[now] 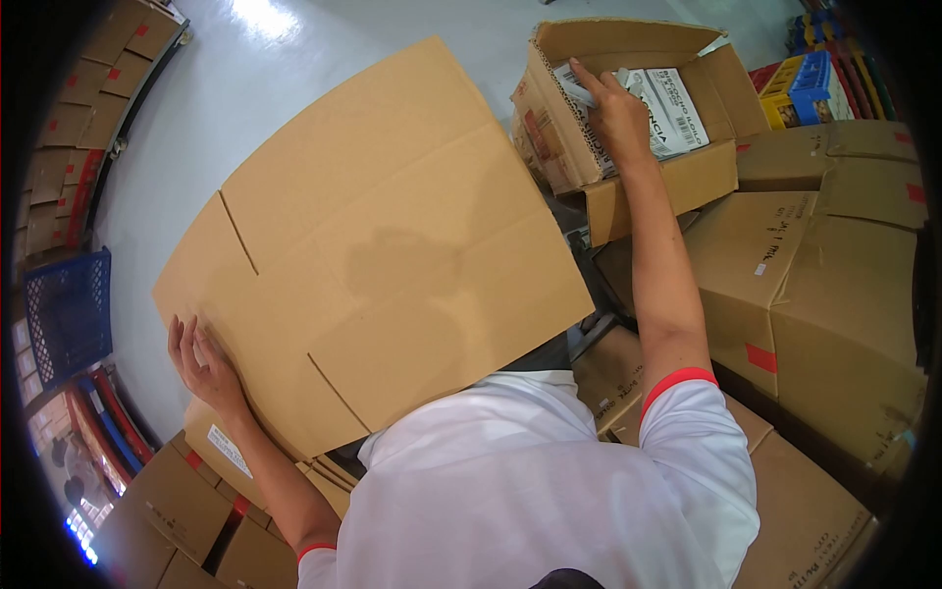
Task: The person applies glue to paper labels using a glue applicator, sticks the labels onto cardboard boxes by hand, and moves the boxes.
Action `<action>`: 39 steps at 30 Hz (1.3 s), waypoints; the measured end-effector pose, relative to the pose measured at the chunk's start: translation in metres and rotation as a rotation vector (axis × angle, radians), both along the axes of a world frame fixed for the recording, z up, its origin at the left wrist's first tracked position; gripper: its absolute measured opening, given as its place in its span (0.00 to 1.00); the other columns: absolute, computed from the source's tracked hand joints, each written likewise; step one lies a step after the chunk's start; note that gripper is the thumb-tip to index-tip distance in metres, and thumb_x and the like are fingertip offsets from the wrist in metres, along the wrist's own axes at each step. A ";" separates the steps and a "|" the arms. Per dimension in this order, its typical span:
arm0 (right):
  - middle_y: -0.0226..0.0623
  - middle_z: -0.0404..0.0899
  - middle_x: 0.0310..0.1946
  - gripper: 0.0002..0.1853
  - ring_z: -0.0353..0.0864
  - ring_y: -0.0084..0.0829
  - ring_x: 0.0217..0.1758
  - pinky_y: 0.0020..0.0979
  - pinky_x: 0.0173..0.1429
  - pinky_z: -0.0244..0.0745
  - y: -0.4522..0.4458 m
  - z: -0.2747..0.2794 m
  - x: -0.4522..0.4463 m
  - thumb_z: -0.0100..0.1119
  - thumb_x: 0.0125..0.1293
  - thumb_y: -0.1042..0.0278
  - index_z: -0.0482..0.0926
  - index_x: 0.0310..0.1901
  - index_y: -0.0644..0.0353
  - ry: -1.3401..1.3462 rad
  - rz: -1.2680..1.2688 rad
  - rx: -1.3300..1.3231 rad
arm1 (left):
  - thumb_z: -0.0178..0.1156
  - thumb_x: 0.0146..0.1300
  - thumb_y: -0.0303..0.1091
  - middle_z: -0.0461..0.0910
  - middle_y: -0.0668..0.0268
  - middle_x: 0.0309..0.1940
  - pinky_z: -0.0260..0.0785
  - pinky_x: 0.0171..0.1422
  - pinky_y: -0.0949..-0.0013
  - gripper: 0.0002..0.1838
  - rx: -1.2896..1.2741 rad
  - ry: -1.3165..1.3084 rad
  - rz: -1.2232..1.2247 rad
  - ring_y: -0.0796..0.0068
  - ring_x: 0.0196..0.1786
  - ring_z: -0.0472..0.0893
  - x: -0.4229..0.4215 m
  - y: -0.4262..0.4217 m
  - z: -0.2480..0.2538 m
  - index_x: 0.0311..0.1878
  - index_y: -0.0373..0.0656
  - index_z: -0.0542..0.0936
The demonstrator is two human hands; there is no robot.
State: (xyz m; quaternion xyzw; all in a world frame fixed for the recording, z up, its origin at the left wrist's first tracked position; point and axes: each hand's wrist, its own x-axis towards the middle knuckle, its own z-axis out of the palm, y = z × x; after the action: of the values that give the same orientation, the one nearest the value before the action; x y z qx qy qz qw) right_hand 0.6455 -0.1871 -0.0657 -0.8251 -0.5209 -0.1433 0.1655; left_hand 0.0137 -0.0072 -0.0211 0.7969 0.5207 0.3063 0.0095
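Note:
A large flattened cardboard box [392,245] with cut slots lies in front of me, its near edge by my waist. At its left edge, my left hand [204,371] rests with the fingers stretched and apart. My right hand [618,116] reaches into a small open carton [662,175] at the upper right. Its index finger points toward the carton's left wall while the other fingers curl; what they hold, if anything, is hidden. White printed labels [672,103] reading "Biscocho Iloilo" lie inside the carton, partly covered by that hand.
Closed cardboard boxes [746,255] with red tape are stacked at my right, and more boxes [182,506] stand at the lower left. A blue plastic crate [69,314] is at the far left. A loaded rack [98,108] stands upper left; colourful packs [810,88] are upper right.

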 end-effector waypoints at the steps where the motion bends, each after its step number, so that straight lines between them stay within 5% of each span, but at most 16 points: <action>1: 0.40 0.82 0.41 0.38 0.88 0.49 0.39 0.47 0.46 0.85 0.000 0.001 -0.001 0.58 0.59 0.84 0.81 0.70 0.38 -0.013 -0.001 -0.014 | 0.59 0.79 0.30 0.79 0.53 0.69 0.70 0.75 0.57 0.13 -0.001 -0.007 -0.003 0.56 0.72 0.77 0.001 0.000 0.000 0.59 0.39 0.87; 35: 0.43 0.88 0.41 0.29 0.90 0.48 0.41 0.46 0.45 0.86 -0.003 -0.011 0.004 0.59 0.58 0.79 0.85 0.64 0.52 -0.061 0.038 -0.111 | 0.58 0.80 0.30 0.80 0.53 0.68 0.72 0.72 0.56 0.13 -0.005 -0.039 -0.009 0.56 0.70 0.79 0.002 -0.001 0.001 0.58 0.38 0.87; 39: 0.45 0.87 0.41 0.22 0.89 0.52 0.42 0.48 0.48 0.85 -0.003 -0.010 0.003 0.61 0.58 0.78 0.87 0.56 0.55 -0.005 0.047 -0.058 | 0.58 0.80 0.30 0.80 0.53 0.68 0.73 0.72 0.57 0.13 0.010 -0.026 -0.015 0.56 0.70 0.79 0.002 -0.001 0.001 0.58 0.38 0.87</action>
State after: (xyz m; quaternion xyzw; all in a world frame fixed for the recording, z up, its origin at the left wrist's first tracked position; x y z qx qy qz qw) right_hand 0.6482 -0.1903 -0.0754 -0.8167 -0.5445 -0.1261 0.1435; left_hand 0.0161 -0.0087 -0.0200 0.7968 0.5129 0.3192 0.0146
